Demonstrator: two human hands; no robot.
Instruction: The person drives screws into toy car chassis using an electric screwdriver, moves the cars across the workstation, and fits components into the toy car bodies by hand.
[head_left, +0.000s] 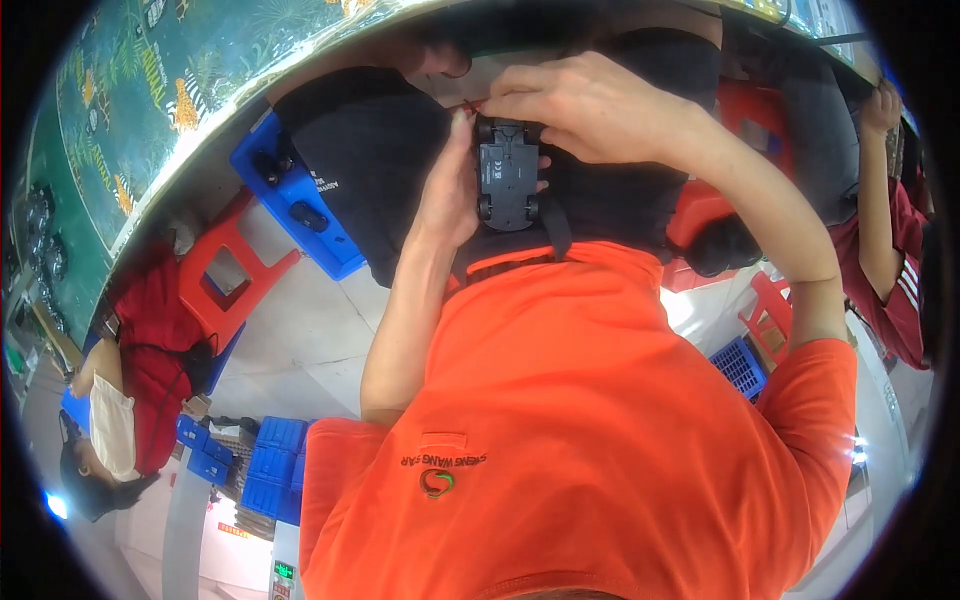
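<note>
A black toy car (508,178) lies over my lap with its underside and wheels facing up. My left hand (450,190) is closed around it from the left, and its fingertips show along the car's right side. Over the car's far end, my right hand (575,105) is closed, thumb and fingers pressed together. A small thin red piece (470,105) sticks out between the fingertips of both hands. I cannot make out what kind it is, or which hand grips it.
The worktable (150,150) with a printed animal cover curves across the upper left. By my left leg stands a blue bin (335,245) holding dark parts. A red stool (225,270) is beside it. Other people sit at left and right. Stacked blue crates (272,465) are at lower left.
</note>
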